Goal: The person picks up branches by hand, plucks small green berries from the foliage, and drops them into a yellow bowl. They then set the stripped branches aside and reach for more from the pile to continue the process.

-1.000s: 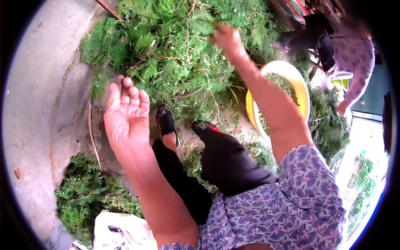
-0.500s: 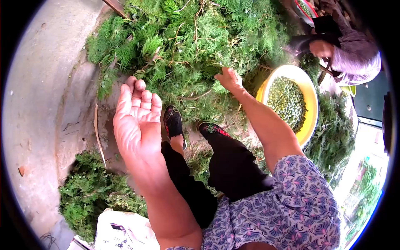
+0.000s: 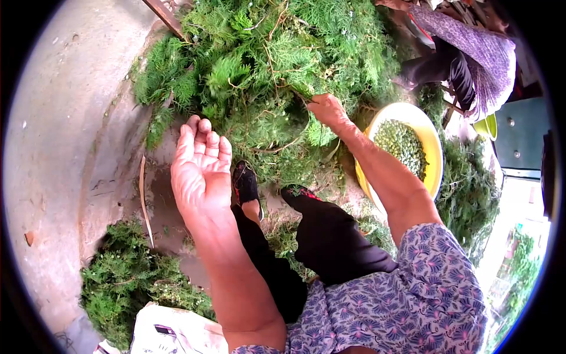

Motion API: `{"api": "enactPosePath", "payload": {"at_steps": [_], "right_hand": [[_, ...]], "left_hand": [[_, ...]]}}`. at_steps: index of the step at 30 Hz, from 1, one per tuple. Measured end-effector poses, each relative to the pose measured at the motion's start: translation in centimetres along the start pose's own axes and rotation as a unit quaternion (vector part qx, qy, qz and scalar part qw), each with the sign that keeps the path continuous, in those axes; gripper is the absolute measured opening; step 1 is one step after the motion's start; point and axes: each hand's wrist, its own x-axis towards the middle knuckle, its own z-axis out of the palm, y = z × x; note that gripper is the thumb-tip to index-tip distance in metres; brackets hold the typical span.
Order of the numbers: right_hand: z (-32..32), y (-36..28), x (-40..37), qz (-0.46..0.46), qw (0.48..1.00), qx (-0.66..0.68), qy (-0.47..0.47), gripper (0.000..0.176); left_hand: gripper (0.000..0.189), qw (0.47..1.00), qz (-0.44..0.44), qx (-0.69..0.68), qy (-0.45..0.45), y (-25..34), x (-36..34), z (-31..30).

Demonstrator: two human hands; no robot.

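My left hand is raised palm up, its fingers loosely bent and apart, with nothing in it. At the near edge of a big heap of green conifer branches, my right hand is closed. A thin brown stem of a conifer branch runs from its fingers into the heap; the rest of that branch blends in with the others. Beside my right forearm stands a yellow basin holding many small green cones, partly covered by the arm.
Another person sits at the upper right by the heap. Smaller branch piles lie at the lower left and right. A white sack is at the bottom, and a wooden pole leans at the top.
My right hand has closed and shows a stem at its fingertips. The view has shifted slightly. The other person has leaned toward the top, and their hand is no longer plainly visible.
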Motion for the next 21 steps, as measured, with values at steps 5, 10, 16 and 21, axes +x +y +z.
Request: {"api": "enactPosePath", "payload": {"at_steps": [5,10,16,21], "right_hand": [[1.5,1.5,4.5,-0.017,0.989,-0.134,-0.057,0.019],[4.3,2.5,7.0,-0.005,0.963,-0.226,-0.149,0.024],[4.0,2.2,6.4,-0.043,0.918,-0.367,-0.142,0.019],[3.9,-0.9,7.8,-0.138,0.811,-0.525,-0.219,0.006]], "left_hand": [[0.016,1.0,-0.014,0.003,0.023,-0.1,-0.4,-0.1],[0.02,1.0,-0.008,0.024,-0.014,-0.3,0.0,-0.6],[0.021,0.999,0.004,0.037,0.033,-0.5,-0.6,0.3],[0.02,0.998,0.011,0.049,0.034,-0.9,-1.3,0.7]]}}
